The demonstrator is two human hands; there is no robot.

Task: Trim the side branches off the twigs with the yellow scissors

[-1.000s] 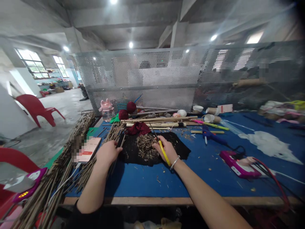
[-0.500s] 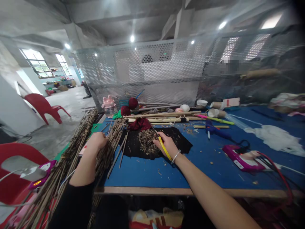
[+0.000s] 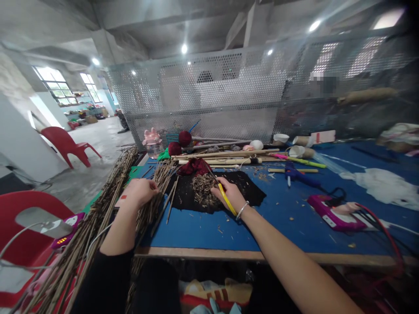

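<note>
Right hand [image 3: 229, 195]: fingers closed around yellow-handled scissors [image 3: 227, 198], beside chopped brown twig pieces [image 3: 204, 188] on black cloth [image 3: 242, 187]. Left hand [image 3: 143, 191]: fingers curled at thin brown sticks [image 3: 160, 185]; grip unclear.

Red plastic chairs [image 3: 67, 146] stand on a grey floor [image 3: 101, 131] below bright windows [image 3: 55, 83] and lit ceiling lamps [image 3: 184, 49].

My view: ceiling lamp [image 3: 184, 48], 11 o'clock, flaring | window [image 3: 54, 83], 10 o'clock, bright | corner, 2 o'clock, dark, blurred
</note>
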